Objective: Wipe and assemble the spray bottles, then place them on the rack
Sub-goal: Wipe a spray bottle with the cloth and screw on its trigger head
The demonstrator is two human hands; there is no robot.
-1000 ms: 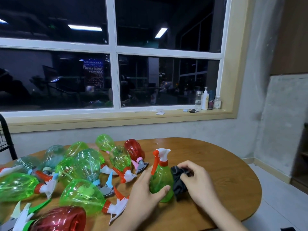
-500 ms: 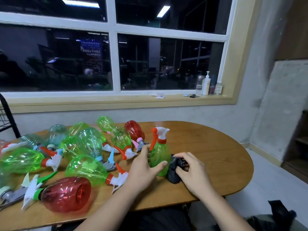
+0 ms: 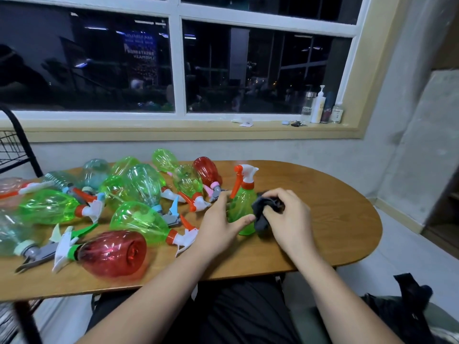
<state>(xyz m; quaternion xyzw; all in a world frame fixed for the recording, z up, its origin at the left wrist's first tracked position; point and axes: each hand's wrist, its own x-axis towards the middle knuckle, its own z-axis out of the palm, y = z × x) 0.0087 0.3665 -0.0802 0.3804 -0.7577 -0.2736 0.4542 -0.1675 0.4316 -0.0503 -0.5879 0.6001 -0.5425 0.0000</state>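
Note:
A green spray bottle (image 3: pixel 240 204) with an orange and white trigger head stands upright on the wooden table (image 3: pixel 335 219). My left hand (image 3: pixel 219 224) grips its body from the left, thumb across the front. My right hand (image 3: pixel 289 218) holds a dark cloth (image 3: pixel 263 214) bunched against the bottle's right side. Several green, red and clear spray bottles (image 3: pixel 139 219) with trigger heads lie on their sides over the table's left half.
A black wire rack (image 3: pixel 15 147) stands at the far left behind the table. The window sill (image 3: pixel 198 129) holds small bottles (image 3: pixel 319 105) at its right end. A red bottle (image 3: pixel 113 253) lies near the table's front edge. Dark fabric (image 3: pixel 409 294) lies at lower right.
The view tilted down and the hands with the upright bottle now sit lower on the table. Both hands keep their hold; the cloth shifted slightly against the bottle's side.

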